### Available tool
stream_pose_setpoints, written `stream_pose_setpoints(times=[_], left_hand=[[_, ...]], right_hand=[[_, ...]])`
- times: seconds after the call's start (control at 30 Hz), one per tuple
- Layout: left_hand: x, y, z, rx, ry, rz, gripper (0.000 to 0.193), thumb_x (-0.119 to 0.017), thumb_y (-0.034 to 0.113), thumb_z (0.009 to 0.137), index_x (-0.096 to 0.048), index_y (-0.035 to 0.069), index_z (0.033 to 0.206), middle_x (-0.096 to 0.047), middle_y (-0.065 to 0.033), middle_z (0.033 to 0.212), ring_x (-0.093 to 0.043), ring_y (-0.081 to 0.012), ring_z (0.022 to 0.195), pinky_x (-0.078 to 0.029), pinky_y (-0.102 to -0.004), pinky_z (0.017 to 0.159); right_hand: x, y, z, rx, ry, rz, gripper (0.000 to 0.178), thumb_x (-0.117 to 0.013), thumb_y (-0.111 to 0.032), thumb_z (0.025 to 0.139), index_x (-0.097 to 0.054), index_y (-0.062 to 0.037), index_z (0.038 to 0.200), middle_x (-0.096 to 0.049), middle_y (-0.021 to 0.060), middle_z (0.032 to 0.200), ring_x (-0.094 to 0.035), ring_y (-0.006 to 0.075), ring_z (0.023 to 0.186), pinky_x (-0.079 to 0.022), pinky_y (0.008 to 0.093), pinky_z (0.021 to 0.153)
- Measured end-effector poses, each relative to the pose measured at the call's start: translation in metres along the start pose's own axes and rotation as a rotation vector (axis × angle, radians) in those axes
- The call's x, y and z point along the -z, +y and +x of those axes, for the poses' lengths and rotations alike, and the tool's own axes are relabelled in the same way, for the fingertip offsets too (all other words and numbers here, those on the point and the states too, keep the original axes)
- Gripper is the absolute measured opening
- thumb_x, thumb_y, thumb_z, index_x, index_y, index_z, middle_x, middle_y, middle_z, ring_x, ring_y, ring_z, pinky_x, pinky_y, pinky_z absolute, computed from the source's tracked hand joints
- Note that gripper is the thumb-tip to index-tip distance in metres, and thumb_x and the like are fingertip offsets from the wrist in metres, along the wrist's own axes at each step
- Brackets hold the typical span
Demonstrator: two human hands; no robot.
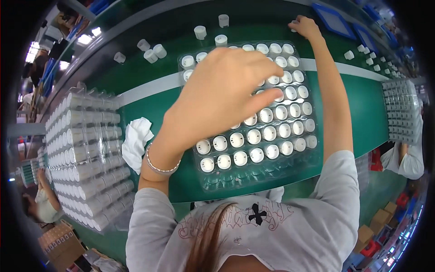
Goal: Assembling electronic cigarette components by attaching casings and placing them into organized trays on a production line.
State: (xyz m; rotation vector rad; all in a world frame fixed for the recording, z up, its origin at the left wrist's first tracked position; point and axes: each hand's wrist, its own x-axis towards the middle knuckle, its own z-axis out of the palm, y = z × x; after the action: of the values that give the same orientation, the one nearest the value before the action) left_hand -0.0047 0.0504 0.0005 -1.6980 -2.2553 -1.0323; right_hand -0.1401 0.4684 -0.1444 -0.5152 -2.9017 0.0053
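In front of me lies a clear plastic tray point(226, 179), most of its pockets filled with white round plastic caps point(257, 155). My left hand point(222, 88) hovers over the tray's left and middle part. Its thumb and forefinger are apart with nothing seen between them; the other fingers are hidden behind the hand. Beyond the tray at the far right, my right hand point(306, 27) reaches out with its fingertips pinched on a small white cap point(293, 30), only partly visible. The row of pockets nearest me holds no caps.
Several loose white caps point(200, 32) stand on the dark far strip. At left rises a tall stack of filled trays point(81, 149), beside a crumpled white cloth point(136, 140). To the right are a blue frame point(334, 21), scattered caps point(349, 55) and another tray stack point(401, 111).
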Motion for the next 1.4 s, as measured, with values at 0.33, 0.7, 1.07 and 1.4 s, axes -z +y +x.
stream_pose_setpoints(times=[0.33, 0.7, 1.07, 1.4], left_hand=[[-0.005, -0.034, 0.003, -0.135, 0.529, 0.125, 0.048, -0.077, 0.024, 0.072, -0.060, 0.007, 0.114, -0.064, -0.0087, 0.101, -0.061, -0.0273, 0.091, -0.050, -0.0352, 0.083], [0.038, 0.017, -0.016, -0.021, 0.372, -0.082, 0.044, -0.077, -0.004, 0.062, -0.063, 0.001, 0.103, -0.059, -0.0145, 0.102, -0.061, -0.0216, 0.085, -0.051, -0.0276, 0.070], [0.040, 0.012, -0.013, -0.190, 0.310, -0.104, 0.045, -0.073, -0.011, 0.065, -0.053, 0.002, 0.103, -0.055, -0.0177, 0.104, -0.060, -0.0190, 0.086, -0.050, -0.0266, 0.072], [0.038, 0.009, -0.017, -0.044, 0.326, -0.167, 0.041, -0.076, -0.007, 0.065, -0.055, 0.001, 0.098, -0.057, -0.0159, 0.103, -0.060, -0.0174, 0.086, -0.050, -0.0261, 0.072]], right_hand=[[0.157, -0.162, -0.208, 0.446, -0.297, 1.634, 0.040, -0.061, -0.014, 0.087, -0.052, 0.0041, 0.121, -0.062, 0.0097, 0.098, -0.059, 0.0083, 0.069, -0.049, 0.0223, 0.052], [0.187, -0.154, -0.244, 0.743, 0.305, 1.472, 0.058, -0.073, -0.012, 0.079, -0.047, 0.0068, 0.128, -0.057, 0.0297, 0.118, -0.065, 0.0206, 0.088, -0.056, 0.0241, 0.063], [0.196, -0.150, -0.256, 0.593, 0.148, 1.550, 0.057, -0.074, -0.013, 0.078, -0.048, 0.0104, 0.123, -0.059, 0.0294, 0.115, -0.065, 0.0255, 0.094, -0.058, 0.0256, 0.067], [0.197, -0.161, -0.255, 0.773, 0.340, 1.377, 0.050, -0.072, 0.000, 0.076, -0.052, 0.0050, 0.121, -0.057, 0.0298, 0.117, -0.062, 0.0281, 0.104, -0.058, 0.0312, 0.079]])
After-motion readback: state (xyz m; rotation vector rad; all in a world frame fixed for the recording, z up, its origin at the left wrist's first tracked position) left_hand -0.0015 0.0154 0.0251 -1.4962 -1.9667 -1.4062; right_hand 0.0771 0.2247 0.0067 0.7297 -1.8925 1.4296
